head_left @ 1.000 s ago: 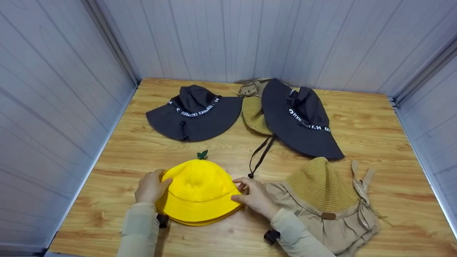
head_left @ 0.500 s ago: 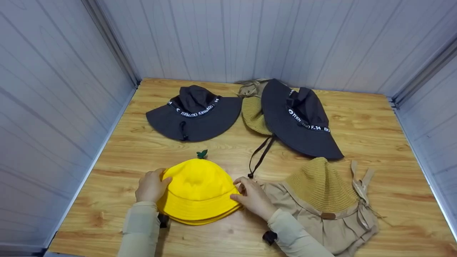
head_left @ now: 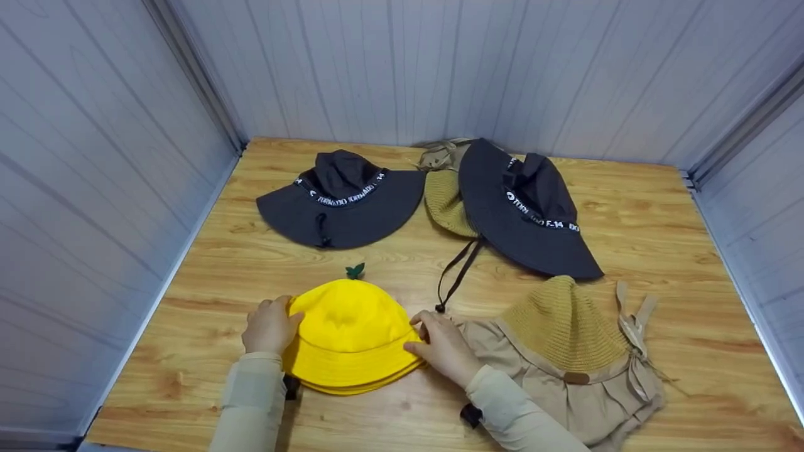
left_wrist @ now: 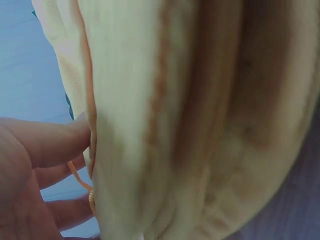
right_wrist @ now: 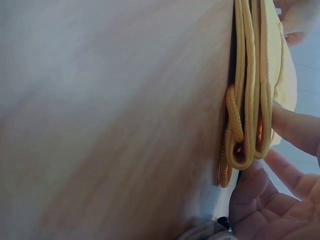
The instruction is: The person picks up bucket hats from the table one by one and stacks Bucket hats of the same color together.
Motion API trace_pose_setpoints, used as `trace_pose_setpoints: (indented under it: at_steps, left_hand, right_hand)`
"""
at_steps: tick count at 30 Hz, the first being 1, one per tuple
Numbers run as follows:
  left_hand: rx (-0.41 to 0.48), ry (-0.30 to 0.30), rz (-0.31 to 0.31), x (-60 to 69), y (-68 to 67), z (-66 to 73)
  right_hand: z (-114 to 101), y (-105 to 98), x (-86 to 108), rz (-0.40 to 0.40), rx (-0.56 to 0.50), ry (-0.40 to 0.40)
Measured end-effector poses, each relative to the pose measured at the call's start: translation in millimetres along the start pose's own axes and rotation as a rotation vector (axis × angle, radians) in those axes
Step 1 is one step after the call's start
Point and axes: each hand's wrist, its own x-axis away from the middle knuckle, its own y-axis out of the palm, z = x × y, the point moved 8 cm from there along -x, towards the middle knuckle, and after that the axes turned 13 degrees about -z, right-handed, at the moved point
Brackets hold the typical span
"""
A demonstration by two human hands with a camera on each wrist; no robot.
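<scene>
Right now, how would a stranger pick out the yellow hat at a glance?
Find the wooden table, then its near side, left of the middle. There, the left hand and right hand hold the yellow hat. Its bright colour and green leaf on top set it apart from the dark hats behind and the tan hat to its right.

Head cam softly lit; L-wrist close-up blurred; R-wrist w/ diffuse shadows.

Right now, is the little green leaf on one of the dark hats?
No, the green leaf sticks up from the top of the yellow hat.
</scene>
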Motion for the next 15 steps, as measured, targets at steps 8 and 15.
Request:
trace_pose_setpoints:
  at_steps: [8, 15]
  left_hand:
    - [-0.019, -0.009, 0.09, 8.7, -5.3, 14.8]
    - [0.037, 0.116, 0.181, 21.2, -13.6, 45.9]
  right_hand:
    - [-2.0, -1.8, 3.5, -0.042, 0.019, 0.026]
    - [-5.4, -17.8, 0.3, -0.093, -0.049, 0.042]
